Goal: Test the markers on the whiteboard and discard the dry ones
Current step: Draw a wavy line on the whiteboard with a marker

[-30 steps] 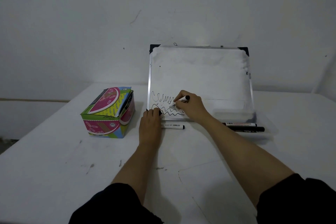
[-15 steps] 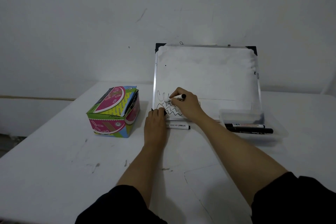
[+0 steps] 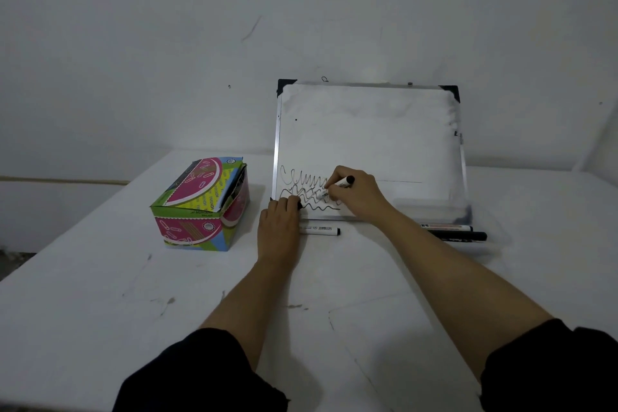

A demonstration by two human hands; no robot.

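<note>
The whiteboard [image 3: 368, 130] leans against the wall at the back of the table. Black squiggles [image 3: 302, 182] cover its lower left. My right hand [image 3: 356, 192] grips a white marker [image 3: 334, 187] with a black end. The marker's tip touches the board among the squiggles. My left hand [image 3: 279, 224] rests at the board's lower left corner, its fingers curled on a small black marker cap [image 3: 299, 205]. Another white marker [image 3: 319, 229] lies on the table just below the board.
A colourful cardboard box [image 3: 200, 207] with its lid flaps ajar stands left of the board. A clear plastic tray [image 3: 495, 237] at the board's lower right holds two markers [image 3: 454, 232]. The white table [image 3: 100, 294] reaches to the wall behind.
My right hand has scribbled left and then back right along the middle row of squiggles, which looks denser now. The left hand has stayed at the board's corner.
</note>
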